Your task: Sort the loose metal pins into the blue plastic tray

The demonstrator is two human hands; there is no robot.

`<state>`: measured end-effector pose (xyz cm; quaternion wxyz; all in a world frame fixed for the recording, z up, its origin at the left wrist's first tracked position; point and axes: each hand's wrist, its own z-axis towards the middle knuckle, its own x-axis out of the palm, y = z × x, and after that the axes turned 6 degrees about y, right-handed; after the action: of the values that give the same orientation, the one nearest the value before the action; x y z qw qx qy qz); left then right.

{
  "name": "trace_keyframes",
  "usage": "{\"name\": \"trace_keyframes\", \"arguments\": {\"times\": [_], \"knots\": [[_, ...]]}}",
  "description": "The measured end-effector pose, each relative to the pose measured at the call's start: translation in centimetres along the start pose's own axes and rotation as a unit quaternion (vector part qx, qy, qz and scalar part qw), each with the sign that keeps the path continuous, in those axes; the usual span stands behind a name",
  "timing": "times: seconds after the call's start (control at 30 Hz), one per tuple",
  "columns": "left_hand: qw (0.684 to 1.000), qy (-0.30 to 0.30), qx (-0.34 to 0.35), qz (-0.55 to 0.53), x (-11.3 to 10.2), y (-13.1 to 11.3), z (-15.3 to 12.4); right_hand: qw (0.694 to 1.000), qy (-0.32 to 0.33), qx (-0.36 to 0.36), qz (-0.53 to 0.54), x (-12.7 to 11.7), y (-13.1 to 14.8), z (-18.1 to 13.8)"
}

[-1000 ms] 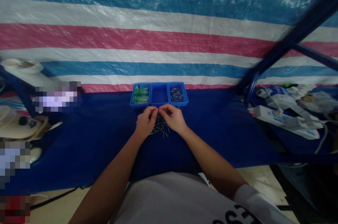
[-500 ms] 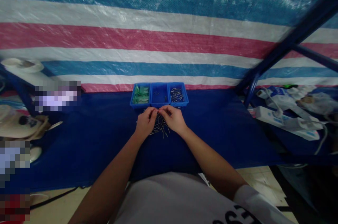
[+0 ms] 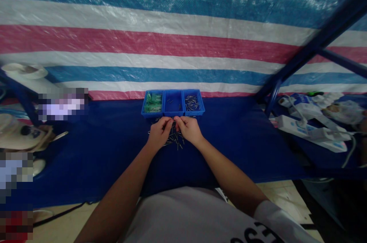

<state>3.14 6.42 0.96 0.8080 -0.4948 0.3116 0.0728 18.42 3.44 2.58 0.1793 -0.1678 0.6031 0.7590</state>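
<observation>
My left hand (image 3: 159,131) and my right hand (image 3: 187,128) meet fingertip to fingertip over a loose pile of thin metal pins (image 3: 175,140) on the blue table. Both are closed in a pinch; whatever sits between the fingers is too small to make out. Just beyond them stands a blue three-part bin (image 3: 173,114). Its left compartment holds small green packets (image 3: 153,102). A few thin pins (image 3: 180,106) lie in the middle compartment, and many more metal pins (image 3: 192,103) fill the right one.
The blue table (image 3: 235,140) runs up to a striped tarp (image 3: 183,48). At the right are a white power strip (image 3: 312,134), plastic bags and a blue metal frame (image 3: 286,69). On the left stand a white roll (image 3: 25,73) and a beige container (image 3: 17,136).
My fingertips have shifted slightly, and the right fingers have curled in a little closer over the pile. The bin and pins look unchanged.
</observation>
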Motion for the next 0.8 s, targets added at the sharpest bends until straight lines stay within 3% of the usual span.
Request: {"name": "trace_keyframes", "arguments": {"times": [0.3, 0.5, 0.8], "knots": [[0.998, -0.045, -0.026, 0.045, -0.17, 0.05, 0.07, 0.999, -0.006, -0.026, 0.047, 0.40, -0.07, -0.05], [0.998, -0.046, -0.046, 0.016, -0.12, 0.29, -0.09, 0.998, 0.000, -0.062, -0.008, 0.27, 0.06, -0.05], [0.999, -0.031, -0.034, -0.004, 0.05, 0.32, -0.07, 0.998, 0.012, 0.013, 0.052, 0.23, 0.03, -0.03]]}}
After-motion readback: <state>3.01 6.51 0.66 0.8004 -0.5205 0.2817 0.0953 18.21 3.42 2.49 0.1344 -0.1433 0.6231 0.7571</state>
